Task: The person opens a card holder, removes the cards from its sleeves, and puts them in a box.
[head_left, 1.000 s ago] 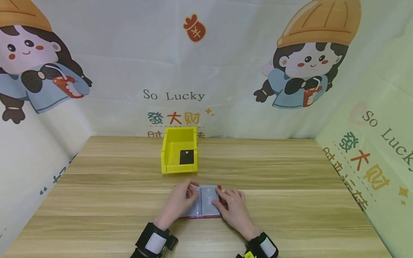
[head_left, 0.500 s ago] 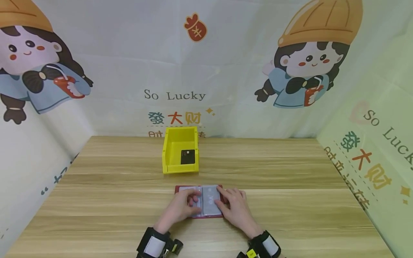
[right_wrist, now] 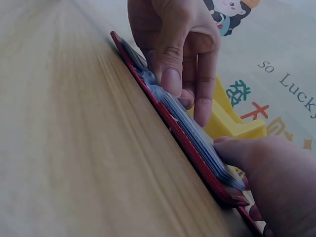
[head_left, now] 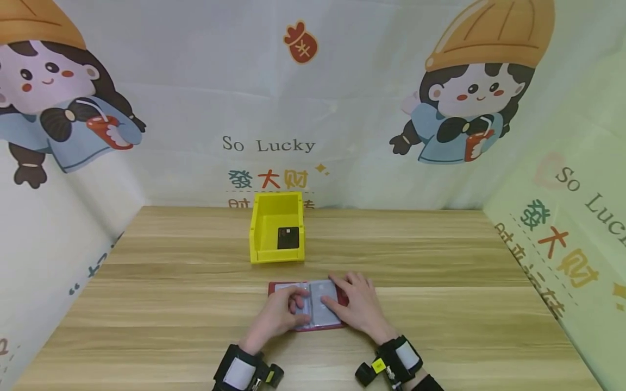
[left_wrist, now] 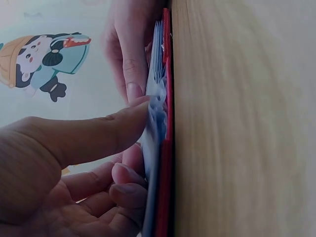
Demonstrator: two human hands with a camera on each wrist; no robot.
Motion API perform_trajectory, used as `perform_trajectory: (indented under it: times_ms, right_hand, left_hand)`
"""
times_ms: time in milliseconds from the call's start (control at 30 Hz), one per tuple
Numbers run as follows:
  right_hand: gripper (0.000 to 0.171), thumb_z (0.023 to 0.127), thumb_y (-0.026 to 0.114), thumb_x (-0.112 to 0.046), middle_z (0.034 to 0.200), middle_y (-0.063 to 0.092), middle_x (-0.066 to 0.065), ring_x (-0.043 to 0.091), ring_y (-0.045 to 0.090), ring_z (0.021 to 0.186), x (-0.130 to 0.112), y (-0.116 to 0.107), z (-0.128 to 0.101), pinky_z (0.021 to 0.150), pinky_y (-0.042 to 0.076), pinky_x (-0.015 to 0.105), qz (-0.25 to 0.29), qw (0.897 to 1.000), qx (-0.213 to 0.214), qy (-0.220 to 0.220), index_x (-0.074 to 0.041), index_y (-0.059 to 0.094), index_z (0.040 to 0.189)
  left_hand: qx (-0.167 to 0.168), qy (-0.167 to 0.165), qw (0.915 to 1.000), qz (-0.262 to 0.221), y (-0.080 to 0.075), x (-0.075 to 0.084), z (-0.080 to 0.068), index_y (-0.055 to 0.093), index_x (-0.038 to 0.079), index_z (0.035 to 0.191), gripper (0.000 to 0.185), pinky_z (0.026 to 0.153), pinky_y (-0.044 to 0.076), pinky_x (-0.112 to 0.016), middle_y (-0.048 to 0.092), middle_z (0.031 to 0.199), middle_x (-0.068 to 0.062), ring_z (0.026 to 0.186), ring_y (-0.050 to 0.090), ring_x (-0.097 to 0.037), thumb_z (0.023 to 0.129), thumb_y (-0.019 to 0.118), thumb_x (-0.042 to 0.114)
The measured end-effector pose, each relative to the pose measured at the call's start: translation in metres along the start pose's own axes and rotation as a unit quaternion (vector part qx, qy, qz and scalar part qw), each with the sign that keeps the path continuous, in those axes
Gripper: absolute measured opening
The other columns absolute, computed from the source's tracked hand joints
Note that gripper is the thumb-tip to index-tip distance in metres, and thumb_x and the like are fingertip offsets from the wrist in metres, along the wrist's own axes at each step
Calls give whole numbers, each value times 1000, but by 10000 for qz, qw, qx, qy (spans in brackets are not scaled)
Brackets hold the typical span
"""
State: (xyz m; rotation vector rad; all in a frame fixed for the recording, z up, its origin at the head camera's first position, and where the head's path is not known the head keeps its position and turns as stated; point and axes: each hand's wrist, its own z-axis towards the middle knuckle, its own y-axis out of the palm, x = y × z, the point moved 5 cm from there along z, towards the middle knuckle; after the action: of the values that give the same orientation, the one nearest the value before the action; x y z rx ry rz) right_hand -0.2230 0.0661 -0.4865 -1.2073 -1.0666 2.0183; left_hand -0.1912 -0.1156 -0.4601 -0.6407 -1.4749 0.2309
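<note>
A: What is the left hand doing?

B: It rests on the left half of the open red card holder, which lies flat on the wooden table. In the left wrist view the thumb and curled fingertips pinch the edge of the clear plastic sleeves.

A: And where is that holder?

B: Just in front of the yellow bin, on the near side and apart from it. A black card lies inside the bin.

A: And on the holder's right side?

B: The right hand lies on the holder's right half, fingers spread fairly flat across the sleeves and pressing them down. Its fingertips reach the holder's far edge; I can't tell whether it pinches anything.
</note>
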Motion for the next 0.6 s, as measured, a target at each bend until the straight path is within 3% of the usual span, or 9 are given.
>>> perform_trajectory:
  times_ms: [400,600]
  right_hand:
    - [51,87,73,-47,97,58,0,16,46,93,1,0,0,81,29,33,301,9995,40,123,-16,67,127]
    - [51,85,76,-45,112,65,4,21,55,104,1,-2,1,84,32,35,502,9985,109,183,-16,65,126]
  left_hand:
    - [-154,-292,9994,-41,1,-1,1,64,-5,115,41,61,36,-20,55,86,-7,74,47,-16,78,81,-2]
    - [-173,-285,9994,-29,1,-2,1,64,-5,116,42,62,36,-20,55,86,-6,74,48,-16,78,81,-2]
